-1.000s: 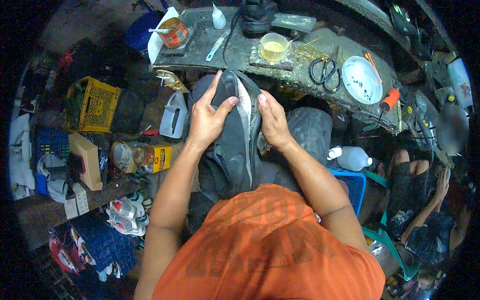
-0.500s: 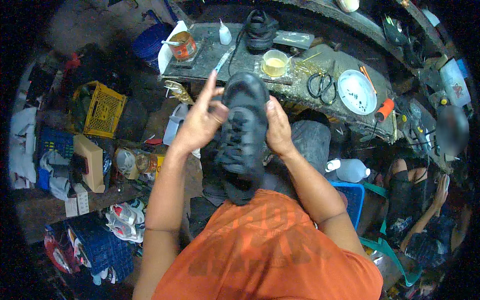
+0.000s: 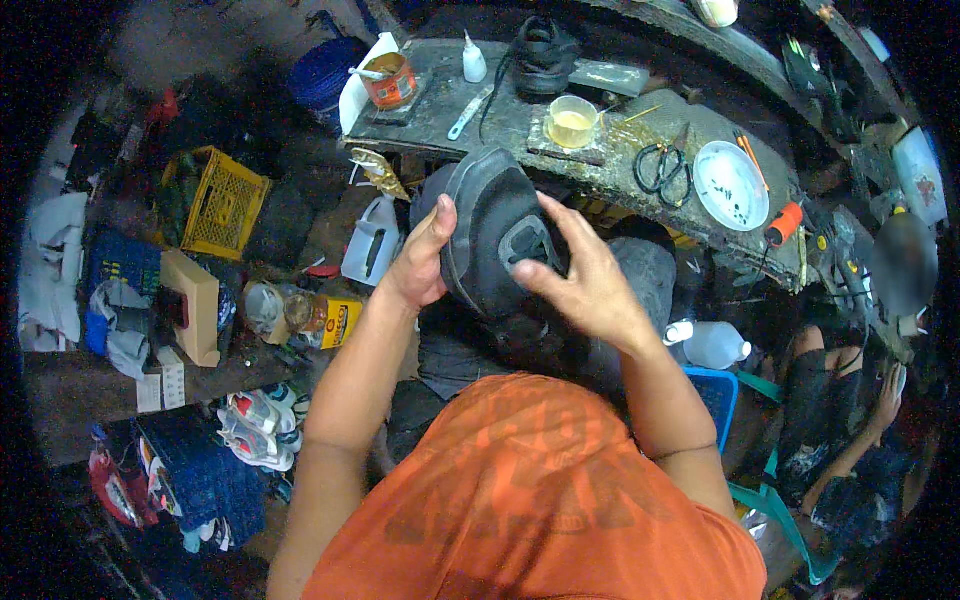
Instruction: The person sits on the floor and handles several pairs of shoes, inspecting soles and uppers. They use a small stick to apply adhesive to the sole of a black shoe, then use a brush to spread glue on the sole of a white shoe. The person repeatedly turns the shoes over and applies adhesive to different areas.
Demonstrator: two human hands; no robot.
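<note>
A black shoe (image 3: 485, 210) is held up in front of my chest, tipped on its side so its flank and dark sole edge show. My left hand (image 3: 425, 255) grips it along the sole edge, thumb up. Across the shoe's upper lies my right hand (image 3: 590, 275), its thumb and fingers pressed around a grey-outlined patch on the flank. Beyond, on the workbench (image 3: 430, 135), stands another black shoe (image 3: 543, 65) with a lace trailing from it. A thin tool with a pale blue handle (image 3: 468, 118) lies near that lace.
The bench holds an orange can (image 3: 393, 85), a white squeeze bottle (image 3: 473, 60), a cup of yellowish liquid (image 3: 572, 124), scissors (image 3: 648, 172) and a white plate (image 3: 728, 190). At left are a yellow crate (image 3: 228, 205) and several shoes (image 3: 258, 430). A person's arm (image 3: 850, 455) shows at right.
The shoe has turned from laces facing me onto its side. My left index finger, stretched out before, now closes on the shoe. My right hand has moved over the upper.
</note>
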